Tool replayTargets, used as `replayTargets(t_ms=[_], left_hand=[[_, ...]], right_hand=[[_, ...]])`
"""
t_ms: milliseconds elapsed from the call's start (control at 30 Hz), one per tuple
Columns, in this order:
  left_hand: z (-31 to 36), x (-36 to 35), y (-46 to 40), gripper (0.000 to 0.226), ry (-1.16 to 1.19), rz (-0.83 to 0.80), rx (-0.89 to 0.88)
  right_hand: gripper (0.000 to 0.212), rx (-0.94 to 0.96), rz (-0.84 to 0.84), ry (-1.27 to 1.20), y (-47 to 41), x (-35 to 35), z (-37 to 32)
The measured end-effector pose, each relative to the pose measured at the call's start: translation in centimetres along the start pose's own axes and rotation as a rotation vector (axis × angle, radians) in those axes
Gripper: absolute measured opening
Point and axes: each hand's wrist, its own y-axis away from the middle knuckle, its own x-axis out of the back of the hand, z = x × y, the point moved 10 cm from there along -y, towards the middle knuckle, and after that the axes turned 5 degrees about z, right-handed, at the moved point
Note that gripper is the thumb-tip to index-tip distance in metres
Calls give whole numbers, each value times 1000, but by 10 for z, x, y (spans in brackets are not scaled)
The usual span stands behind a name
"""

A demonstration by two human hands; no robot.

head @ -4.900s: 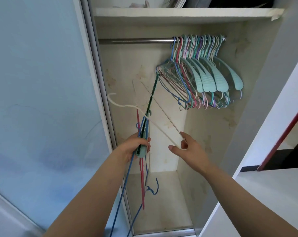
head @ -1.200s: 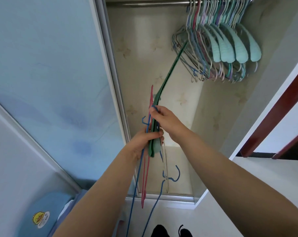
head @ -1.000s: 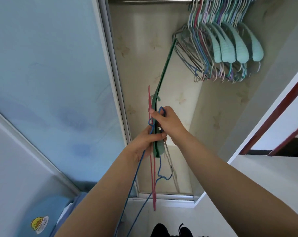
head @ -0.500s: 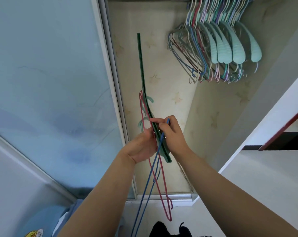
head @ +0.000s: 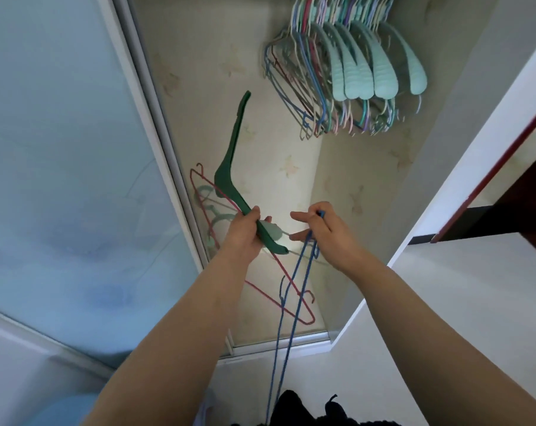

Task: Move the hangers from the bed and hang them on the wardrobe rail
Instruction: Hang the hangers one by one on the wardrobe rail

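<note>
Head view looks into an open wardrobe. Filling the left side of the frame is a pale blue sliding door (head: 61,149), its metal frame edge (head: 156,139) running diagonally from the top down to the lower centre.

Just right of that edge, in the middle of the frame, the left hand (head: 245,238) has its grip curled round a bundle of hangers: a dark green hanger (head: 230,176) whose long arm points up toward the upper centre, a red wire hanger (head: 279,272) that crosses behind the hand and reaches down to the lower centre, and pale mint hangers (head: 211,216), partly hidden at the hand's left.

Near it, apart by a small gap, the right hand (head: 325,238) pinches the top of a blue wire hanger (head: 294,302), index finger stretched out toward the left hand. The blue wire hangs straight down to the bottom edge, crossing in front of the red one.

In the upper right of the frame, a dense row of hung hangers (head: 346,75) fills the wardrobe's corner, thin coloured wire ones on the left and broad mint ones on the right; the rail itself lies beyond the top edge.

At the far right stands a white panel (head: 475,186) with a dark red strip (head: 491,170).
</note>
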Motion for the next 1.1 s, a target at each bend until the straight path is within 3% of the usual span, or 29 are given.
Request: replayTargets(t_ms=[200, 333, 500, 600, 700, 800, 900, 1000, 1100], left_hand=[[2, -9, -19, 30, -14, 64, 7], [2, -3, -30, 9, -21, 105, 14], [3, 8, -37, 21, -149, 100, -19], [10, 13, -34, 22, -213, 43, -83], [12, 25, -32, 24, -231, -25, -85], [11, 45, -30, 26, -257, -83, -63], [1, 51, -20, 24, -279, -193, -18], [-12, 48, -4, 17, -262, -294, 49], [-13, 57, 14, 26, -178, -266, 93]], right_hand=[[24, -160, 57, -84, 7, 43, 24], [28, -325, -9, -126, 19, 63, 41], [25, -206, 50, 218, 17, 93, 41], [21, -131, 150, 275, 13, 114, 35], [21, -79, 232, 101, 5, 136, 25], [20, -52, 203, -61, -5, 145, 17], [21, -93, 163, -241, -19, 137, 25], [21, -145, 240, -402, -36, 127, 44], [18, -238, 334, -523, -46, 116, 72]])
